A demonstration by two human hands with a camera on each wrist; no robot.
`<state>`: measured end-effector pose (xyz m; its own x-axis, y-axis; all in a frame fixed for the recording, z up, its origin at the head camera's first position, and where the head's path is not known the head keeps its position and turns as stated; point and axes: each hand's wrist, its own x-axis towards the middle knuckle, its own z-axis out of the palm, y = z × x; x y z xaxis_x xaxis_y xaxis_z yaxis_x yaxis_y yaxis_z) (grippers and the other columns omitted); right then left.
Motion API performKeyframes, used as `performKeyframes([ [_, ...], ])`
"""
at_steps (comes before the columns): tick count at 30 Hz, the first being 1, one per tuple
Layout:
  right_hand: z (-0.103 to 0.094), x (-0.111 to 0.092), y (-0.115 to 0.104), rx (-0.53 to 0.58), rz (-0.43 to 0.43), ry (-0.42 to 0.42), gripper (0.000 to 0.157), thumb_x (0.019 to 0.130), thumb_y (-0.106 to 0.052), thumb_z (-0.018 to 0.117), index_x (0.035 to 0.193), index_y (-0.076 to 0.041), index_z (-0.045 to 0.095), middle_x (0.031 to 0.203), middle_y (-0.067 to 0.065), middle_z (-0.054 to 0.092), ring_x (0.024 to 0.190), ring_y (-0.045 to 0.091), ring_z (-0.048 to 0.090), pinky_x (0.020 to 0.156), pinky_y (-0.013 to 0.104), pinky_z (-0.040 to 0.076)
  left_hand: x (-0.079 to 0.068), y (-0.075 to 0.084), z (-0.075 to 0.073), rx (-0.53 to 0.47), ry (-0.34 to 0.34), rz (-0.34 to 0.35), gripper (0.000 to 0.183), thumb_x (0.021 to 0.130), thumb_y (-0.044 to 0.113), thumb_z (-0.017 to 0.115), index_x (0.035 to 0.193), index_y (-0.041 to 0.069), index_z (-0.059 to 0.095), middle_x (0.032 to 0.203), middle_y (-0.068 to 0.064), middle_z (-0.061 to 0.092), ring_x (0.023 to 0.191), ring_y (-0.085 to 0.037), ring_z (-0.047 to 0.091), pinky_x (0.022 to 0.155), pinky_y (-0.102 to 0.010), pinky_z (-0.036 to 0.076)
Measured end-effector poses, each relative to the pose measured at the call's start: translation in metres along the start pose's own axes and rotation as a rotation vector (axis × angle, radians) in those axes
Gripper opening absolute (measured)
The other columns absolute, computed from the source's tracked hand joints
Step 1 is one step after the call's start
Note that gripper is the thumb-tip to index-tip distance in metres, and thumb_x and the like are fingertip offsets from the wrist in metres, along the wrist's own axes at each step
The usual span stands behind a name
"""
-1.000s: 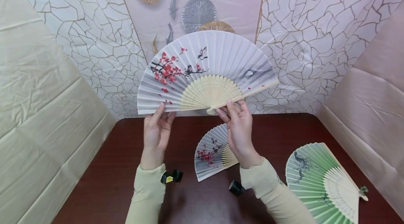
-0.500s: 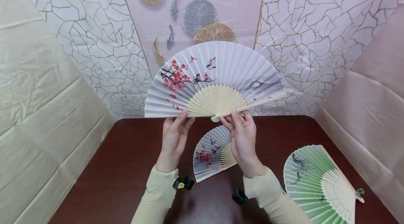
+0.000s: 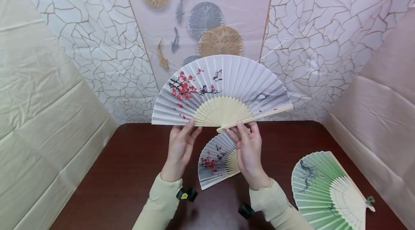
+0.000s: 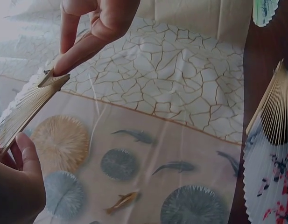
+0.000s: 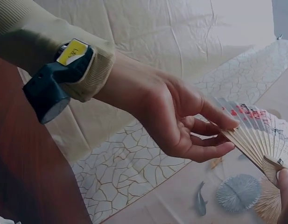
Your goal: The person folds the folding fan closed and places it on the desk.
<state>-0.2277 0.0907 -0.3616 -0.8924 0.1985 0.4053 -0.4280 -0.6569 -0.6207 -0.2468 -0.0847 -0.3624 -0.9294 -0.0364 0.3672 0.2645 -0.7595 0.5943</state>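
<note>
An open white folding fan (image 3: 240, 79) with red blossoms, birds and pale ribs is held up above the far table edge. My left hand (image 3: 179, 150) pinches its lower left edge, thumb in front and fingers behind. Close to the pivot, my right hand (image 3: 250, 156) grips the right guard stick, also thumb in front. The left wrist view has the fan (image 4: 29, 105) nearly edge-on. In the right wrist view my left hand (image 5: 172, 116) pinches the ribs, while only a bit of my right hand (image 5: 285, 189) appears beside the pivot.
A smaller-looking grey-white blossom fan (image 3: 210, 167) lies spread on the dark red table (image 3: 129, 179), partly hidden by my right hand. A green fan (image 3: 319, 186) with a tassel lies spread at the right. Patterned cloth (image 3: 97, 43) hangs behind, and plain cloth borders both sides.
The held fan has come down in the head view and shifted slightly right. My left hand has slid rightward along its lower edge toward the pivot; my right hand keeps its grip.
</note>
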Motion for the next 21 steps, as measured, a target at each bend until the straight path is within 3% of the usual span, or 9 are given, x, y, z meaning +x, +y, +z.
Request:
performKeyframes([
  [11, -0.001, 0.000, 0.003, 0.029, 0.031, 0.002, 0.019, 0.094, -0.006, 0.055, 0.110, -0.002, 0.046, 0.101, 0.014, 0.059, 0.089, 0.024, 0.065, 0.082, 0.039, 0.051, 0.002, 0.006, -0.003, 0.086, -0.007, -0.022, 0.033, 0.090, 0.004, 0.059, 0.122, 0.002, 0.052, 0.113, -0.012, 0.059, 0.098, -0.020, 0.060, 0.082, -0.034, 0.052],
  [21, 0.000, -0.002, 0.005, 0.031, 0.039, -0.002, 0.014, 0.093, -0.005, 0.055, 0.105, -0.004, 0.047, 0.096, 0.010, 0.062, 0.094, 0.025, 0.063, 0.082, 0.040, 0.052, 0.000, 0.012, -0.002, 0.121, -0.028, -0.030, 0.042, 0.090, 0.004, 0.060, 0.130, 0.002, 0.047, 0.123, -0.020, 0.053, 0.106, -0.026, 0.058, 0.087, -0.038, 0.049],
])
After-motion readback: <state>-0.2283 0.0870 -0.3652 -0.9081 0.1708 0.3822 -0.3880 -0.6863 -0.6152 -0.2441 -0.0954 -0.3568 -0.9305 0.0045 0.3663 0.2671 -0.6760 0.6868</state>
